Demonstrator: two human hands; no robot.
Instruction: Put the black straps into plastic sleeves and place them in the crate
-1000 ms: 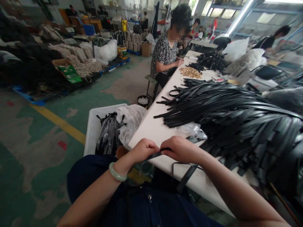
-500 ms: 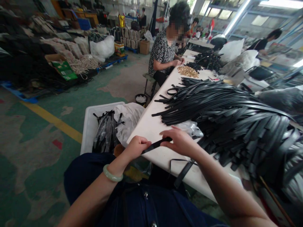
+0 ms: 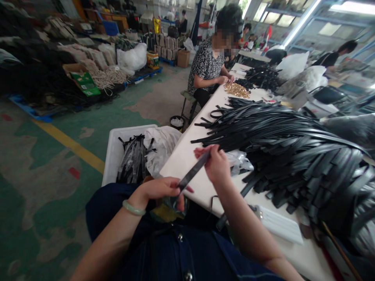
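A flat black strap is stretched slantwise between my two hands, over the near corner of the white table. My left hand, below a pale green bangle, pinches its lower end between thumb and fingers. Higher up and to the right, my right hand is closed on the strap's upper end. A large heap of black straps lies on the table just beyond and right of my right hand. Beside that hand is a crumpled clear plastic bag. Another loose strap end hangs at the table's edge, partly behind my right forearm.
The white table runs away from me; a person sits at its left side near a pile of gold-coloured pieces. A white bin with wrapped black straps stands left. A white slotted object lies right of my forearm.
The strap has swung steeper: my right hand rose and turned, my left dropped slightly with its fingers more extended. The white slotted object has come into sight beside my right forearm.
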